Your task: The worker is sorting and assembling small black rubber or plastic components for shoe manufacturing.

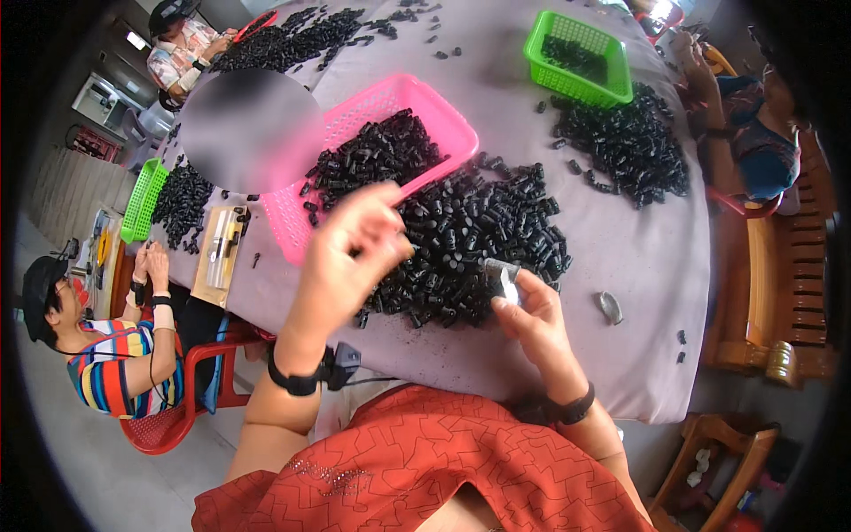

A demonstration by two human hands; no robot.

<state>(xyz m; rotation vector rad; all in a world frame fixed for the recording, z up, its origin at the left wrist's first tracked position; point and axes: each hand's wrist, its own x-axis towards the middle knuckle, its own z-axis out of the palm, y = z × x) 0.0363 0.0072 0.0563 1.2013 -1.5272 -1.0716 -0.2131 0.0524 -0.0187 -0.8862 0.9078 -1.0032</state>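
Note:
My left hand [359, 248] is raised over the near edge of the pink basket [460, 133], its curled fingers smeared by motion. Whether it holds anything cannot be made out. Between thumb and fingertips, my right hand [536, 324] pinches a small clear, shiny piece [507, 282] that looks like plastic. That piece is at the right front of a heap of short black cylindrical parts [461, 230] on the cloth-covered table. More of these black parts [381, 151] lie inside the pink basket. A small greyish, clear-looking oblong piece [610, 308] rests to the right of my right hand.
A green basket [578, 93] holds black parts, with another heap [625, 146] beside it. A second green basket [142, 202] and a wooden board [219, 257] are at the left. Other people sit around the table. A grey blurred patch hides part of the far left.

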